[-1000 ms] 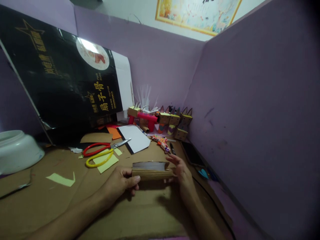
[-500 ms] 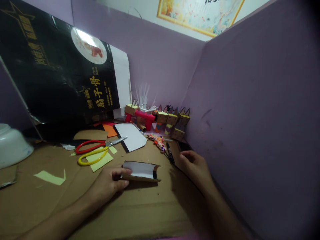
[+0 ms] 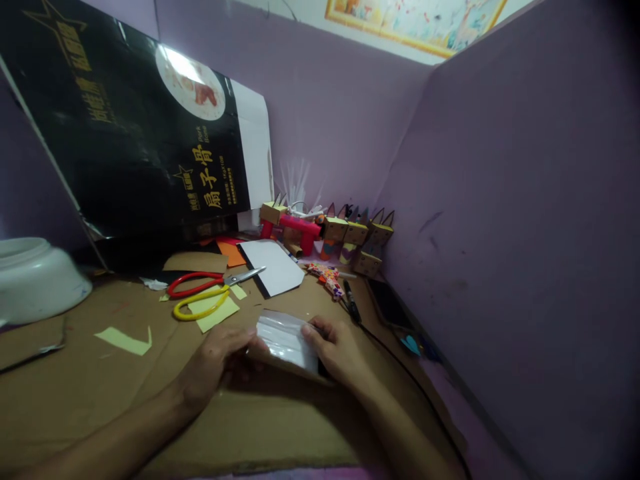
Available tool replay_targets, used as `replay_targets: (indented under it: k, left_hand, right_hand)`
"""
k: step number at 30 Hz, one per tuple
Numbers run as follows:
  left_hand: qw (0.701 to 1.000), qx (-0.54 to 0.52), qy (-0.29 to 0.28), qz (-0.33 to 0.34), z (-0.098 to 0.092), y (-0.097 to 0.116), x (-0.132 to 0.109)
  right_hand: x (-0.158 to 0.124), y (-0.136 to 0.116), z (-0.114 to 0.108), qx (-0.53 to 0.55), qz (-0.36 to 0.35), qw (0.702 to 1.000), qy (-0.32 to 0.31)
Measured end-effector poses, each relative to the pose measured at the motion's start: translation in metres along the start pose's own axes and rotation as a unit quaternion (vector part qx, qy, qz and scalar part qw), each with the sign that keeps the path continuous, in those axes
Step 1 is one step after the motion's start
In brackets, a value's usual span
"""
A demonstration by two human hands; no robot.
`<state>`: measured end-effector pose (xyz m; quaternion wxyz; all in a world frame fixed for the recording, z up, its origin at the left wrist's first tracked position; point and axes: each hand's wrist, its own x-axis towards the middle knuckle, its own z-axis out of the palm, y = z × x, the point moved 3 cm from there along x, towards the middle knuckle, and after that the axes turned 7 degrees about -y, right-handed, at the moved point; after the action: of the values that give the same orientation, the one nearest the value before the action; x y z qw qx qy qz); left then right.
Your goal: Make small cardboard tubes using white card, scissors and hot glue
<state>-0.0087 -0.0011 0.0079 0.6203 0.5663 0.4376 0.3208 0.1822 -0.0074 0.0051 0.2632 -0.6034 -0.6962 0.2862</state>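
Both my hands hold a small piece of card (image 3: 286, 339) with a white face and a brown back, just above the brown cardboard work surface (image 3: 150, 407). My left hand (image 3: 217, 363) grips its left edge, thumb on top. My right hand (image 3: 336, 350) pinches its right edge with fingers curled over it. The card is tilted, its white side facing me.
Scissors (image 3: 205, 293) with red and yellow handles lie on yellow paper scraps behind the card. A white sheet (image 3: 274, 267), a black pen (image 3: 351, 303), a pink glue gun (image 3: 300, 232) and small cardboard figures (image 3: 357, 240) sit further back. A white bowl (image 3: 35, 280) is at left, purple walls around.
My right hand came back from the right and took the card's right edge. The card turned so its white face now shows.
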Motion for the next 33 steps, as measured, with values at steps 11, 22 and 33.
replay_targets:
  k: [11, 22, 33]
  left_hand:
    - [0.757, 0.591, -0.028, 0.278, 0.024, -0.001, -0.023]
    - [0.737, 0.641, -0.110, 0.186, 0.029, -0.015, -0.016]
    - [0.748, 0.629, -0.128, 0.169, 0.032, -0.006, -0.019]
  right_hand:
    - [-0.006, -0.003, 0.001, -0.148, 0.048, 0.987, 0.038]
    - [0.056, 0.010, -0.087, -0.281, 0.169, 0.937, 0.120]
    - [0.130, 0.022, -0.073, -0.155, 0.162, 0.971, 0.082]
